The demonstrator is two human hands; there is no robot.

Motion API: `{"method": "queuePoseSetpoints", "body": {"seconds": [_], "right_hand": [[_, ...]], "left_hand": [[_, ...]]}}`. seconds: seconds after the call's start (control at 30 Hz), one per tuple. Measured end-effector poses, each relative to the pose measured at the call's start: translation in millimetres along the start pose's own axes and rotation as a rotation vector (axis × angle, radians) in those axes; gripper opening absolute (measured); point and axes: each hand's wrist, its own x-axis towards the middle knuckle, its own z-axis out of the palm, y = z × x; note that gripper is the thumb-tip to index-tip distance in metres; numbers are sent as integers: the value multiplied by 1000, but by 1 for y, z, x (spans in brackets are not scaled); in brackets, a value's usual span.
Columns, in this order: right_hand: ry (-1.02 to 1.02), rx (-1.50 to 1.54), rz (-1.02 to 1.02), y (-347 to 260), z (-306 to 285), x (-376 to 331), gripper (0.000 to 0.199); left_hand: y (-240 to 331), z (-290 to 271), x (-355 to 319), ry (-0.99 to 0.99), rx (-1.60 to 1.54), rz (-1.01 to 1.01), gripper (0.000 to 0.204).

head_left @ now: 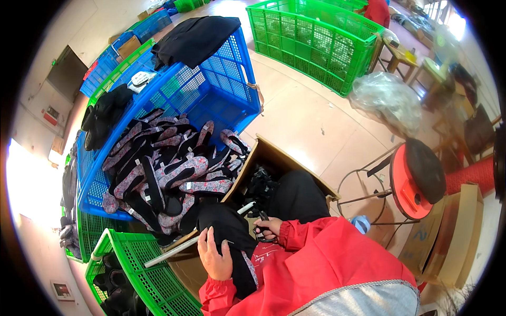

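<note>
A small black-handled tool (263, 216) is in the right hand (271, 226), above the lap; the fingers are curled closed around it, and its working end is too small to make out. The left hand (215, 258) is spread, fingers extended and parted, over the dark cloth on the left knee; whether it presses on anything cannot be told. Just beside it in the lap shows a strip of floral-patterned fabric (250, 266) edged with black. Ahead of the knees stands an open brown cardboard box (287, 158) with black items inside. Beyond the left knee, a large blue plastic mesh crate (226, 102) holds a heap of black shoes with floral-patterned soles or linings (184, 171). A green plastic mesh crate (153, 263) stands near the left forearm.
</note>
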Motion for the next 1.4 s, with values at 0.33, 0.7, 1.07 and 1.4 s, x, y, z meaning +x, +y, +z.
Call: {"method": "queuePoseSetpoints", "body": {"seconds": [0.33, 0.7, 1.07, 1.4], "right_hand": [[-4, -13, -9, -1, 0, -1, 19], [-47, -1, -42, 6, -10, 9, 21], [-22, -7, -49, 6, -9, 8, 20], [-22, -9, -29, 6, -9, 10, 18]], "left_hand": [[1, -1, 1, -10, -5, -4, 51], [3, -1, -1, -28, 18, 18, 51], [4, 1, 0, -13, 32, 47, 51], [4, 1, 0, -4, 39, 41, 50]]}}
